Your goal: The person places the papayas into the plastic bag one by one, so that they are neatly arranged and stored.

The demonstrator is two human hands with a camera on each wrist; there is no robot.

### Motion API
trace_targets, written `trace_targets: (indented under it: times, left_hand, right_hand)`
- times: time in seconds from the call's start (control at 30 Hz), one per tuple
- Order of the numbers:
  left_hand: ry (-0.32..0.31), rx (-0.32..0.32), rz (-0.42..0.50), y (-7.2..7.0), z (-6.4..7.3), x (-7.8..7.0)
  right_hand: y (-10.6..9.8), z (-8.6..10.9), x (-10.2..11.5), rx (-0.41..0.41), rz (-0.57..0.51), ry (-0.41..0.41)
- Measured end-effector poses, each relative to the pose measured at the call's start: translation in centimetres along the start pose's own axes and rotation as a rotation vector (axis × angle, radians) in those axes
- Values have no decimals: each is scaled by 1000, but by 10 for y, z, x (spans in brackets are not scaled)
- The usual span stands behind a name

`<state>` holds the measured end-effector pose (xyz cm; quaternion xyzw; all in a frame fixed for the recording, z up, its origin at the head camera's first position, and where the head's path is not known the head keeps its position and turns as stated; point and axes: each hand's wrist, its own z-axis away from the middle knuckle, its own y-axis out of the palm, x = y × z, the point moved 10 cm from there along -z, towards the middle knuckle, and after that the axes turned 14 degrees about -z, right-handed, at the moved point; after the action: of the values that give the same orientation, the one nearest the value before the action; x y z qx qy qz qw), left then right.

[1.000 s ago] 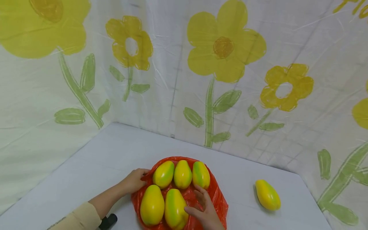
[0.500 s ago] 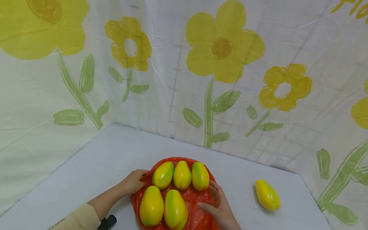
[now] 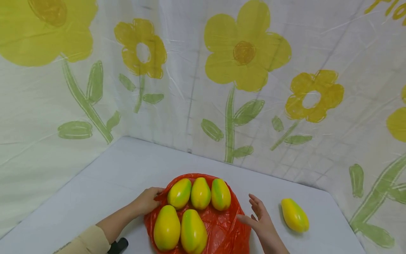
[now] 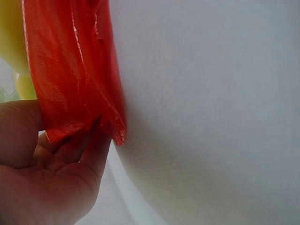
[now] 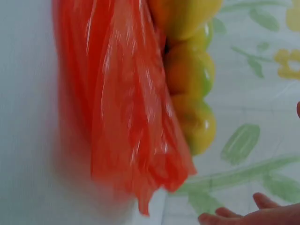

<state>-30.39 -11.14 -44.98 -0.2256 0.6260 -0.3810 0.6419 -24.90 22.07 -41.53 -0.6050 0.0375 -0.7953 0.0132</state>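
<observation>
A red plastic bag (image 3: 219,225) lies spread on the table with several yellow-and-green papayas (image 3: 167,227) on it, in a back and a front row. At its left edge my left hand (image 3: 146,201) grips the plastic; in the left wrist view the bag's rim (image 4: 75,70) is between thumb and fingers. My right hand (image 3: 261,220) hovers just right of the bag, fingers spread and holding nothing. Farther right, a single papaya (image 3: 295,216) rests on the table. In the right wrist view only the fingers (image 5: 262,216) of that hand show, apart from the crumpled bag side.
The white table (image 3: 127,165) ends at a sheet (image 3: 177,116) printed with yellow flowers, behind and on both sides. A black object (image 3: 118,246), partly hidden, is beside the left sleeve (image 3: 85,241) at the bottom edge.
My right hand has moved right, from over the papayas past the bag's right edge, toward the single papaya. The left hand stays on the bag's edge.
</observation>
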Motion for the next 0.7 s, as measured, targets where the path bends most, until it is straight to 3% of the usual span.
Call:
trace_targets:
  times: [0.4, 0.7]
  left_hand:
    - [1, -1, -28, 0, -1, 0]
    - [-3, 5, -18, 0, -1, -1]
  right_hand:
    - [-63, -21, 15, -49, 38, -76]
    - [-106, -32, 24, -104, 269, -24]
